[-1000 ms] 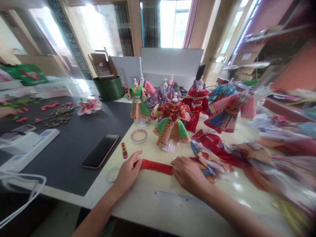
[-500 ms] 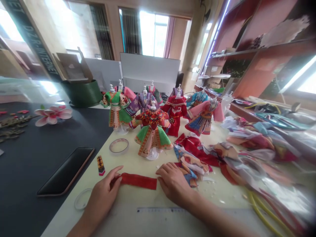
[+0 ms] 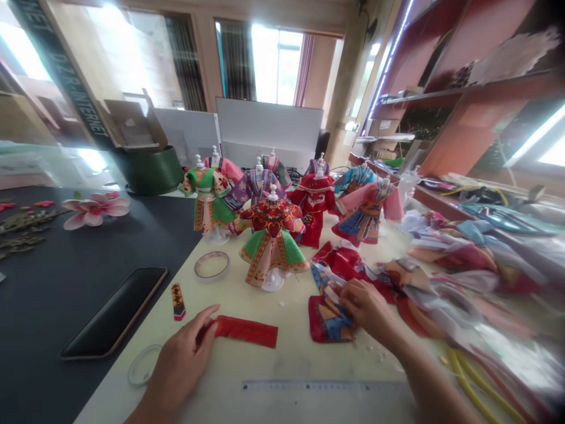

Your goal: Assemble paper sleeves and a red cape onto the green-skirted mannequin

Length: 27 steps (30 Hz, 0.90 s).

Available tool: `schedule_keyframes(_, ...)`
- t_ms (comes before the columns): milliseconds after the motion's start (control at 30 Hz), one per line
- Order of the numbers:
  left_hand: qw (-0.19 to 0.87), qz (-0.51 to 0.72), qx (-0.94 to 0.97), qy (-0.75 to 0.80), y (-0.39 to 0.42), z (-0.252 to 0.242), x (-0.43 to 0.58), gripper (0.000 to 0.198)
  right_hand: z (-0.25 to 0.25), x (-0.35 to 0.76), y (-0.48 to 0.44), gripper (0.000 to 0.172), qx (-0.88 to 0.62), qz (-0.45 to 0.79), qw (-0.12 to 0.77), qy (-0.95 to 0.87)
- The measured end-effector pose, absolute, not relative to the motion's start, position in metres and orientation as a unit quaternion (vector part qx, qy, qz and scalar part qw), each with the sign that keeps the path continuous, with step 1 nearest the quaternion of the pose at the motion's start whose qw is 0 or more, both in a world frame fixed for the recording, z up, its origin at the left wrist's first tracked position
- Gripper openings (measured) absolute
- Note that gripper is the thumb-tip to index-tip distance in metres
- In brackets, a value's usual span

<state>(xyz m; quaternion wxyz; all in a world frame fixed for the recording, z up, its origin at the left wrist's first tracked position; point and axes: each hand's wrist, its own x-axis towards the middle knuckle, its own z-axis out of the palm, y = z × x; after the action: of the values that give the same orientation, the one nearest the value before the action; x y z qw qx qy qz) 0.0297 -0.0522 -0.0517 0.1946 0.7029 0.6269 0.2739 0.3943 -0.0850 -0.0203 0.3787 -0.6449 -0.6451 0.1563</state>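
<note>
Between the thumb and fingers of my left hand (image 3: 188, 350) is the left end of a flat red cloth strip (image 3: 248, 331), which lies on the pale table. My right hand (image 3: 364, 306) is over a blue, tan and red patterned cloth (image 3: 332, 318), fingers bent and pressed together on its upper right part. Left of the strip lies a small black and yellow patterned piece (image 3: 178, 301). A clear ruler (image 3: 326, 387) lies nearer to me. Beyond the strip, a small red and green robe (image 3: 273, 235) hangs on a white stand.
Several more little robes on stands (image 3: 311, 206) fill the back. Crumpled fabrics (image 3: 459, 253) and yellow handles (image 3: 477, 383) lie at right. A tape roll (image 3: 212, 265), clear ring (image 3: 143, 365), black phone (image 3: 115, 312) and pink flower (image 3: 95, 210) are at left.
My right hand has moved right, away from the strip's right end, onto the patterned cloth, which now lies differently, its red edge showing. My left hand stays at the strip.
</note>
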Motion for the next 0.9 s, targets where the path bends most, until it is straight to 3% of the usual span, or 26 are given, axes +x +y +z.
schedule_keyframes(400,0.146,0.243,0.714,0.640,-0.046,-0.067,0.023,0.041,-0.006,0.418,-0.085,0.027,-0.599,0.296,0.633,-0.391)
schedule_keyframes(633,0.141,0.235,0.700,0.659,-0.042,-0.071,0.019,0.038,0.002,0.427,-0.088,0.024,-0.536,0.381,0.660,-0.364)
schedule_keyframes(900,0.118,0.279,0.692,0.655,-0.050,-0.070,0.024,0.042,0.004,0.434,-0.088,0.029,-0.505,0.387,0.682,-0.361)
